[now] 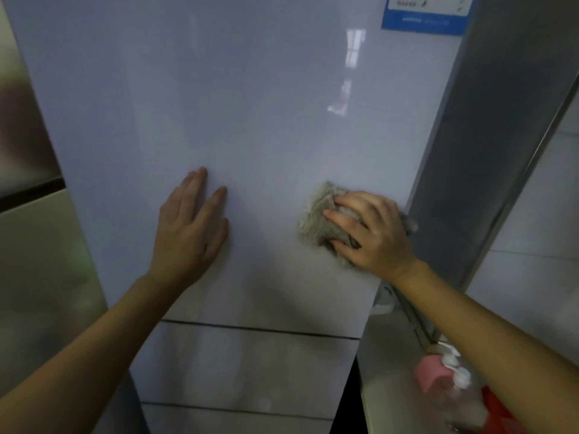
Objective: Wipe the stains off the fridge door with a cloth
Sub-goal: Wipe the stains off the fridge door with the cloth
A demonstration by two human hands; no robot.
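Note:
The glossy white fridge door (244, 114) fills most of the view. My left hand (191, 227) lies flat against it with straight fingers, left of centre. My right hand (372, 233) presses a folded grey-beige cloth (319, 214) against the door near its right edge, fingers spread over the cloth and thumb curled under its lower side. The cloth's right part is hidden under my hand. No stain shows clearly on the shiny surface.
A blue and white label (423, 17) sits at the door's top right. The grey fridge side (488, 126) runs down the right. Below right, a counter (391, 355) holds pump bottles (454, 380) and a pink container (430, 374). Lower drawer fronts (244, 364) lie beneath.

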